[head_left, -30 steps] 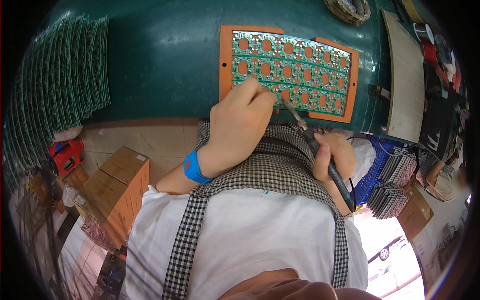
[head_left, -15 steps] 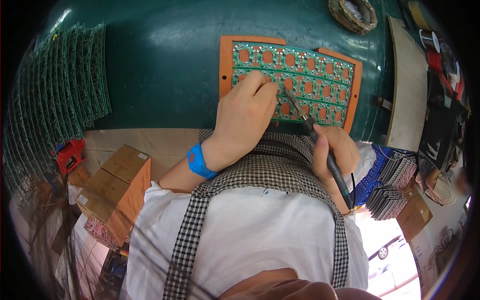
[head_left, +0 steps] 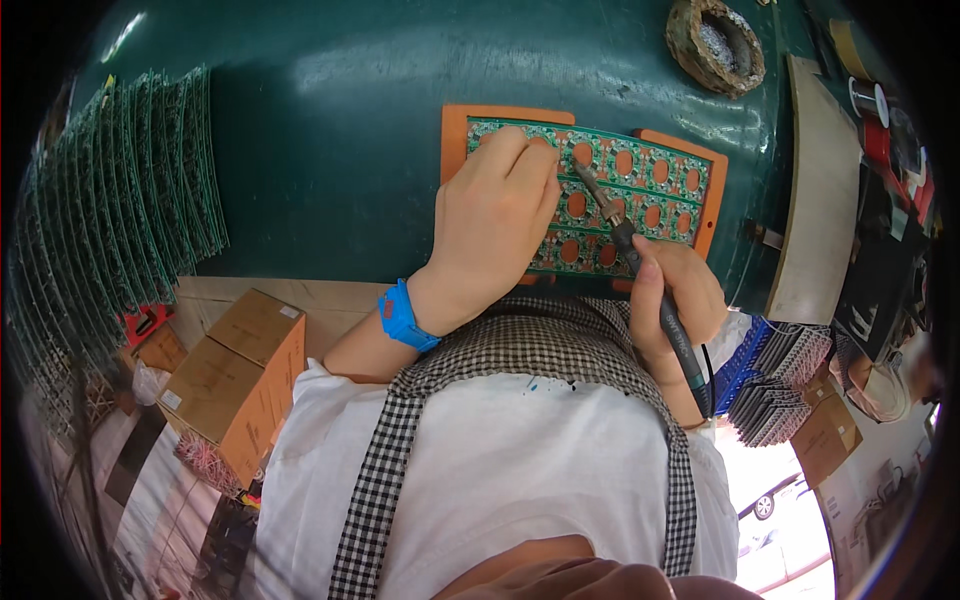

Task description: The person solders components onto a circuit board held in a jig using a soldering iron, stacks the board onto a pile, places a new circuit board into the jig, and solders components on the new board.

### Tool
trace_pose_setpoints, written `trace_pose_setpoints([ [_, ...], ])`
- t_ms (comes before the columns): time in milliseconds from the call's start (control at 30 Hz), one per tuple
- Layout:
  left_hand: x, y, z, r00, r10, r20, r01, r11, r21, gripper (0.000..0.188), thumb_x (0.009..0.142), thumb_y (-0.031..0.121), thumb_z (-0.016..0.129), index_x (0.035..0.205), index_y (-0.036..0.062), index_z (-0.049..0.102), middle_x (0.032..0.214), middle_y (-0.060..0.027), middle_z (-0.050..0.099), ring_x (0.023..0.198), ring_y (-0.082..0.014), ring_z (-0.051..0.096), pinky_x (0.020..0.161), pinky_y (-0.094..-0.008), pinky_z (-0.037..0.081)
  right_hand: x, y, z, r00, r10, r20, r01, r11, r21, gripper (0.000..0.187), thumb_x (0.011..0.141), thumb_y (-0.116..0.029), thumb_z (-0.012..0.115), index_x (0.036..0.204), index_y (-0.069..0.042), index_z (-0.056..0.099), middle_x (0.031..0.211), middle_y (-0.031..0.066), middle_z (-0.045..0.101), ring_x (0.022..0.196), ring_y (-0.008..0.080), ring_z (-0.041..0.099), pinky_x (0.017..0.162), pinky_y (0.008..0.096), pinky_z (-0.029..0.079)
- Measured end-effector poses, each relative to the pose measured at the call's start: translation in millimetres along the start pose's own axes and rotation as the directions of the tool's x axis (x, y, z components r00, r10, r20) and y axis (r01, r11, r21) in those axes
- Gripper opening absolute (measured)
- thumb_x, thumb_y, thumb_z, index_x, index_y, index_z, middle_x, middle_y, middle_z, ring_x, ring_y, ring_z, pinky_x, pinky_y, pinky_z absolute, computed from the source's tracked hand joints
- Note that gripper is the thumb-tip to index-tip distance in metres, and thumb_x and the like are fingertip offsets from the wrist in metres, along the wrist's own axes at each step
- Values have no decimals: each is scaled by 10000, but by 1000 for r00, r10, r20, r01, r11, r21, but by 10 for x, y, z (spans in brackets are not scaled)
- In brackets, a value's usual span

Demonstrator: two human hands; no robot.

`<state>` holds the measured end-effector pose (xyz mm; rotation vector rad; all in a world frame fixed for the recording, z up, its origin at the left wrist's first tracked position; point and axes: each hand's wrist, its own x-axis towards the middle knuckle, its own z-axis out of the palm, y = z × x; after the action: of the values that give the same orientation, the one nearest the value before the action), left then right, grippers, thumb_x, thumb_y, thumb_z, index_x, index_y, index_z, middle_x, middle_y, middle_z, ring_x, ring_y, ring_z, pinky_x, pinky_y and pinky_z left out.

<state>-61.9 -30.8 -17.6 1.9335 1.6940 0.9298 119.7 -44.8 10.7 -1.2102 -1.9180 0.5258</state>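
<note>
A panel of green circuit boards [head_left: 640, 187] with rows of oval holes lies in an orange frame tray [head_left: 455, 140] on the bench. My right hand [head_left: 688, 295] grips a dark soldering iron [head_left: 682, 345] like a pen. Its metal tip reaches up-left to the far row of boards, beside an oval hole. My left hand [head_left: 490, 220], with a blue watch [head_left: 402, 315] on its wrist, hovers over the panel's left part. Its thumb and fingers are pinched together close to the iron's tip; what they hold is hidden. The hand covers several boards beneath it.
Many green circuit panels [head_left: 130, 180] stand in a row at the bench's left. A rough round bowl [head_left: 715, 45] sits at the far right, near a pale board [head_left: 815, 190] and a wire spool [head_left: 868, 100]. Cardboard boxes [head_left: 230, 370] stand on the floor at left.
Both hands have moved away from me across the panel. The iron's tip has gone from the middle row to the far row. The whole view has shifted slightly, so the bench appears lower.
</note>
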Motion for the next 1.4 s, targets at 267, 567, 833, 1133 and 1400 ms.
trace_pose_setpoints([
  [267, 65, 27, -85, 1000, -22, -22, 23, 1000, 16, 89, 761, 35, 635, 820, 53, 571, 819, -66, 515, 691, -243, 587, 535, -350, 489, 57, 16, -23, 995, -91, -34, 90, 996, -27, 79, 729, 17, 618, 801, 35, 647, 665, 122, 650, 534, 228, 631, 495, 285, 502],
  [567, 64, -36, -38, 999, -38, -20, 38, 999, 13, 94, 759, 39, 637, 798, 38, 551, 793, -83, 476, 630, -250, 574, 504, -351, 478, 107, 2, 115, 993, -119, 13, 119, 993, -26, 81, 722, 7, 633, 797, 24, 656, 647, 104, 641, 511, 193, 611, 466, 269, 477],
  [833, -94, 29, -157, 997, -62, 36, 63, 997, -53, 109, 742, 44, 639, 800, 29, 549, 827, -93, 478, 650, -259, 583, 527, -352, 495, -61, -78, -7, 993, -120, 23, 120, 993, 16, 62, 722, 3, 601, 770, 31, 628, 618, 101, 618, 500, 215, 608, 458, 288, 476],
  [1133, -194, 70, -144, 993, -51, 107, 49, 999, 25, 102, 743, 37, 633, 779, 28, 539, 843, -86, 490, 657, -255, 588, 526, -345, 494, -221, -155, 50, 992, -119, 31, 119, 993, -15, 55, 722, 0, 591, 755, 29, 625, 602, 93, 607, 497, 216, 606, 447, 290, 466],
  [1400, -451, 106, -202, 988, -75, 132, 84, 994, -67, 99, 744, 40, 637, 783, 41, 546, 847, -63, 484, 690, -232, 588, 518, -338, 486, -419, -186, -46, 986, -166, -7, 166, 986, 28, 61, 712, -4, 593, 753, 22, 629, 588, 86, 591, 476, 211, 582, 430, 290, 439],
])
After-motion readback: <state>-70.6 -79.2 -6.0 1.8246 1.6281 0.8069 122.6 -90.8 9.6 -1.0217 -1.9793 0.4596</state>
